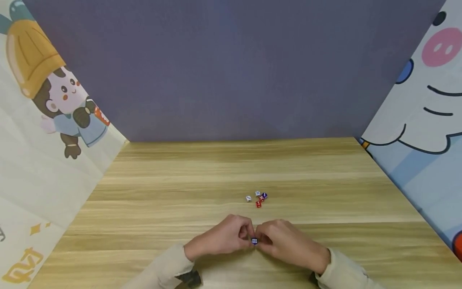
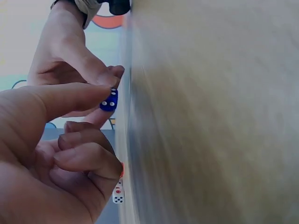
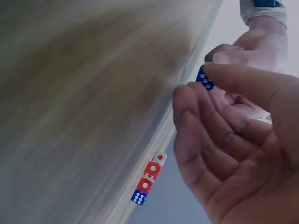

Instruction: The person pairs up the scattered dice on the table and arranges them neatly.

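A blue die (image 1: 254, 241) with white pips is between my two hands, low over the front part of the table. My left hand (image 1: 231, 236) pinches it from the left, with the thumb against the blue die (image 2: 109, 101) in the left wrist view. From the other side my right hand (image 1: 288, 244) pinches it too; its thumb covers part of the blue die (image 3: 204, 79) in the right wrist view. Beyond the hands lie a white die (image 1: 248, 198), another white die (image 1: 258, 193), a second blue die (image 1: 264, 195) and two red dice (image 1: 258, 204).
The wooden table (image 1: 162, 180) runs back to a dark grey-purple panel (image 1: 231, 72). Cartoon-printed sheets border the left side (image 1: 39, 160) and the right side (image 1: 426, 168). The loose dice sit close together, a short way past the fingertips.
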Demonstrator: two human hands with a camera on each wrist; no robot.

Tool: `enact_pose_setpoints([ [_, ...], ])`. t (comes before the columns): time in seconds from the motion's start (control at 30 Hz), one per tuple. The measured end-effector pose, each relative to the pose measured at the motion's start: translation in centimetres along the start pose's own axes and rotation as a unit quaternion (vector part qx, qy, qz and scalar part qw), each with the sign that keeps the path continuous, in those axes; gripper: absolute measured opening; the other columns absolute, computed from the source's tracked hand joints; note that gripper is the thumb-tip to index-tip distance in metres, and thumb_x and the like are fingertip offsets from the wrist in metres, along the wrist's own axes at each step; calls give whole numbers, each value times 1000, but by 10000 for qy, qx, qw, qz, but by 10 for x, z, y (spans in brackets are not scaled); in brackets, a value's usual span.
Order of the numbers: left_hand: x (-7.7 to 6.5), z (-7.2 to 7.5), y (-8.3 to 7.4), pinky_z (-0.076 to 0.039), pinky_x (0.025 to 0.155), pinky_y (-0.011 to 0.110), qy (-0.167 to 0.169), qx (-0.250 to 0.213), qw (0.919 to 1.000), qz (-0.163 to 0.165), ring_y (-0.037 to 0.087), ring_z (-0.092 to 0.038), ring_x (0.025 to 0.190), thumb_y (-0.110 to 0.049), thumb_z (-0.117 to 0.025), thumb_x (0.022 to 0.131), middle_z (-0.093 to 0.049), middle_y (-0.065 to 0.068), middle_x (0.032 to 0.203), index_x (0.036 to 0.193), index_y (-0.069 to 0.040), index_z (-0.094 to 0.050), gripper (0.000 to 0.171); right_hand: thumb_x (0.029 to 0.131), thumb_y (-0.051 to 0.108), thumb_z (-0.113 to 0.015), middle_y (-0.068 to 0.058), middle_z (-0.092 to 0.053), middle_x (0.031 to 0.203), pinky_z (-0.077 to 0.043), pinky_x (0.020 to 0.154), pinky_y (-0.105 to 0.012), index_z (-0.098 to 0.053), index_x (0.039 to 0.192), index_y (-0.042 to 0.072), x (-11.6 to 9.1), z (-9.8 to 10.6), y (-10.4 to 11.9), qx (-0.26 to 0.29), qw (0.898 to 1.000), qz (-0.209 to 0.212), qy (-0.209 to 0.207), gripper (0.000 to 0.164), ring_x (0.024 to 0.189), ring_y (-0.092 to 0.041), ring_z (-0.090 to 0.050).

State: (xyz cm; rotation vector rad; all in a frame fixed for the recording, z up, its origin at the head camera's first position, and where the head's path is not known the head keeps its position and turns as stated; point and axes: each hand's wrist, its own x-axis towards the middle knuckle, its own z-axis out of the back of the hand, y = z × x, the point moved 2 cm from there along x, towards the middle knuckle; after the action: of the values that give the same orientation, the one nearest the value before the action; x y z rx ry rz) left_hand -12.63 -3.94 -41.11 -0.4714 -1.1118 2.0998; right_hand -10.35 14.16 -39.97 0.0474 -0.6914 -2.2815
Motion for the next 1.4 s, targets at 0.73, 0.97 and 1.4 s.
enact_pose_setpoints([
  [0.73,2,-6,9,-35,50,15,-164,-35,9996,224,-1,-40,50,0,-80,77,-46,-10,58,82,-10,-64,19,88,17,-76,20,-53,69,-44,56,-17,-63,80,21,5,-4,-4,140,9985,-343,402,16,63,6,-48],
  [0.97,2,-6,8,-35,50,15,-162,-78,9995,253,0,-41,51,0,-80,77,-47,-9,58,81,-9,-65,18,87,17,-76,20,-50,67,-42,55,-17,-62,81,20,5,-5,-5,68,9983,-370,435,15,61,6,-46],
  [1.4,2,-7,9,-34,50,15,-165,-25,9996,248,-1,-41,51,1,-80,77,-46,-10,58,80,-9,-64,19,89,20,-74,20,-48,66,-41,53,-18,-60,81,23,3,-5,-4,148,9975,-472,513,16,58,5,-44],
])
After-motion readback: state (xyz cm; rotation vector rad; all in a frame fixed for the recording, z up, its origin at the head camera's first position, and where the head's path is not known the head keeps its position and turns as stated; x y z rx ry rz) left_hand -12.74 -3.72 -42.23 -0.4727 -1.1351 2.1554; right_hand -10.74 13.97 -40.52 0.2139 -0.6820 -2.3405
